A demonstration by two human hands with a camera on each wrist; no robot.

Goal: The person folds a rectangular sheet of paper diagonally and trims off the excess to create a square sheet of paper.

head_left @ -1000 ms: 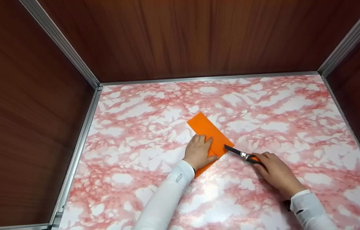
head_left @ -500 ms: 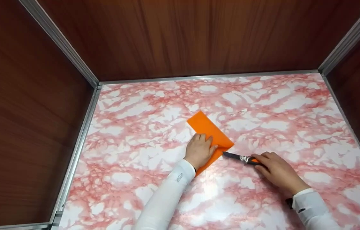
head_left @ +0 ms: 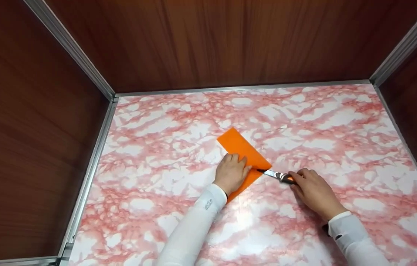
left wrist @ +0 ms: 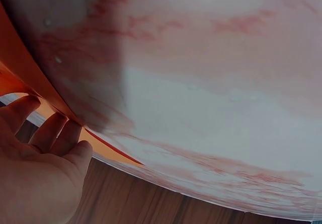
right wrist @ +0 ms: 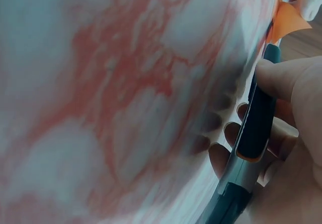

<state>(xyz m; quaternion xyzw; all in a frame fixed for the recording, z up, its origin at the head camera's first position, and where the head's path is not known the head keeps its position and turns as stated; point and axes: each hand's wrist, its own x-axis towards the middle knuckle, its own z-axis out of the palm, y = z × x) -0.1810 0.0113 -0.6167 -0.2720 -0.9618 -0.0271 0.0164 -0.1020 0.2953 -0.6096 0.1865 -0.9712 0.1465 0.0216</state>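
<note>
A folded orange paper [head_left: 243, 151] lies slantwise on the table. My left hand [head_left: 230, 173] presses on it with fingers spread, the thumb beside a raised flap near the paper's right corner. In the left wrist view, the fingertips [left wrist: 61, 119] rest against the orange sheet, which bows up over them. My right hand [head_left: 315, 192] grips a utility knife [head_left: 288, 178] by its black and orange handle. The blade [head_left: 272, 173] points left, and its dark tip reaches into the fold by that corner. In the right wrist view, the thumb lies along the knife handle [right wrist: 256, 118].
The table [head_left: 149, 162] has a pink and white marbled top. Brown wood panels [head_left: 216, 48] stand at the back and both sides, with metal strips [head_left: 241, 89] along their lower edges.
The knife's blade has shifted from over the paper to its near edge, then up into the fold. My left thumb has moved up and the flap has risen; the left hand stays put.
</note>
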